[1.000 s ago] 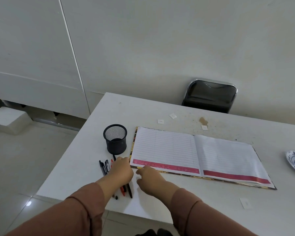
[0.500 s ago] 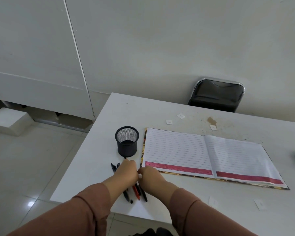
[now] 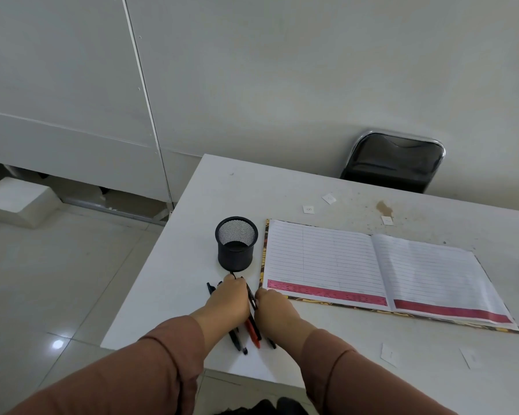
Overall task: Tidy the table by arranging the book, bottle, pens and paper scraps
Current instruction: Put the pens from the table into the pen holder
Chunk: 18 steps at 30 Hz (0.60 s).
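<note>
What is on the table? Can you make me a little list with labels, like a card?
table: white
book: open, lined pages, lying flat
pen cup: black mesh, upright, looks empty, left of the book
pens: black and red, lying in front of the cup
left hand: on the pens
right hand: on the pens, by the book's corner
paper scraps: several small white ones scattered
bottle: not in view

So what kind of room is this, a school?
Probably an office or study room, though I can't be sure: a white table holds an open lined book and a mesh pen cup, with a folding chair against a bare wall.
</note>
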### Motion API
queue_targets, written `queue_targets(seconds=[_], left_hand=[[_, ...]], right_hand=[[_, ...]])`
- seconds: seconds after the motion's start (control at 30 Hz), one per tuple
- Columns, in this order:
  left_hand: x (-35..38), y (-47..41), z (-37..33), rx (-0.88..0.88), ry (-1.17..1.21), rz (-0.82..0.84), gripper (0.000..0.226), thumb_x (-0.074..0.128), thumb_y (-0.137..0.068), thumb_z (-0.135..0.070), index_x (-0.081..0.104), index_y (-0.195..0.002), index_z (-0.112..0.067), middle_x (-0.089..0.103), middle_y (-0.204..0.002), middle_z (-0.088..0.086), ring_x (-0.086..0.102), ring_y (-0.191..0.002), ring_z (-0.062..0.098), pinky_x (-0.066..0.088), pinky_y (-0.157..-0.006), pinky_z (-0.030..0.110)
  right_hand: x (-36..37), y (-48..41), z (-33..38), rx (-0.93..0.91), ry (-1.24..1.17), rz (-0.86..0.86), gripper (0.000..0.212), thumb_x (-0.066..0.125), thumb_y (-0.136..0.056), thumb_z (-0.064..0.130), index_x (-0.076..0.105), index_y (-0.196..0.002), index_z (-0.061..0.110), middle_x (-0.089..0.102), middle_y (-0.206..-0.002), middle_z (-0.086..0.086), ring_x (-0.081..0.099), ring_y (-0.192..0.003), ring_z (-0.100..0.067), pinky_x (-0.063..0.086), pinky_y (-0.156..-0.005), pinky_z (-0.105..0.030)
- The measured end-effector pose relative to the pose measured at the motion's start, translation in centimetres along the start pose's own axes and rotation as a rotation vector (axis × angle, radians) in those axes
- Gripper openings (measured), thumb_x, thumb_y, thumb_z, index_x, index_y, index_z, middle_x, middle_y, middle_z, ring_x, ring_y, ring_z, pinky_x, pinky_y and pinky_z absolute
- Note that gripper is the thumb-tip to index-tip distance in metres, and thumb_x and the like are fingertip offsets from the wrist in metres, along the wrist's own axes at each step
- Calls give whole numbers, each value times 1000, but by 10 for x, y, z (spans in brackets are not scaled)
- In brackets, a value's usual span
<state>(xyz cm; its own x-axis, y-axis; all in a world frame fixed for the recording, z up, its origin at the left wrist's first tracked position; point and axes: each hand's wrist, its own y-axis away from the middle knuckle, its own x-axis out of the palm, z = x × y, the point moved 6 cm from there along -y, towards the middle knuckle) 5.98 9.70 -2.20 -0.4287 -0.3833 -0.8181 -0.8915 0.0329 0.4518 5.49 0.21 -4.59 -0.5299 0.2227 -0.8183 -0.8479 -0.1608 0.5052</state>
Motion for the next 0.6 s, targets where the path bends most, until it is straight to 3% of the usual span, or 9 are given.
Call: queue_targets(seconds=[0.07,0.23,0.4,0.5,0.6], left_hand=[[0,0,1,10,-6,4,26,48,-83,3,53,-108,-4,44,-121,14,53,-92,22,38,-71,26],[0,-4,2,15,-5,9,29,49,-84,3,55,-111,-5,45,-123,13,56,-103,26,46,-83,30],[2,-7,6,4,-5,5,32,50,-83,5,54,-114,-4,45,-124,13,57,-100,25,44,-79,27],[2,-8,6,-1,-8,-8,30,51,-84,2,53,-113,-6,45,-121,11,54,-90,21,40,-72,25],[3,-10,9,-19,7,-13,26,53,-85,-3,54,-110,-8,47,-118,10,58,-94,23,40,-70,26]], right_hand=[[1,0,-1,5,15,5,31,47,-86,1,49,-116,6,57,-116,-15,60,-104,-32,48,-78,-34],[0,-2,-4,42,-72,-22,27,50,-83,7,52,-110,9,61,-111,-11,61,-100,-29,47,-74,-32],[-6,-5,-14,133,-332,-68,13,50,-78,14,42,-89,15,46,-75,5,47,-68,-15,29,-49,-23],[-4,-9,-9,115,-433,-63,7,48,-82,13,42,-85,12,41,-71,6,45,-68,-15,30,-49,-21],[-1,-11,-8,144,-503,-63,17,50,-81,9,37,-73,17,42,-72,4,44,-69,-15,29,-49,-22]])
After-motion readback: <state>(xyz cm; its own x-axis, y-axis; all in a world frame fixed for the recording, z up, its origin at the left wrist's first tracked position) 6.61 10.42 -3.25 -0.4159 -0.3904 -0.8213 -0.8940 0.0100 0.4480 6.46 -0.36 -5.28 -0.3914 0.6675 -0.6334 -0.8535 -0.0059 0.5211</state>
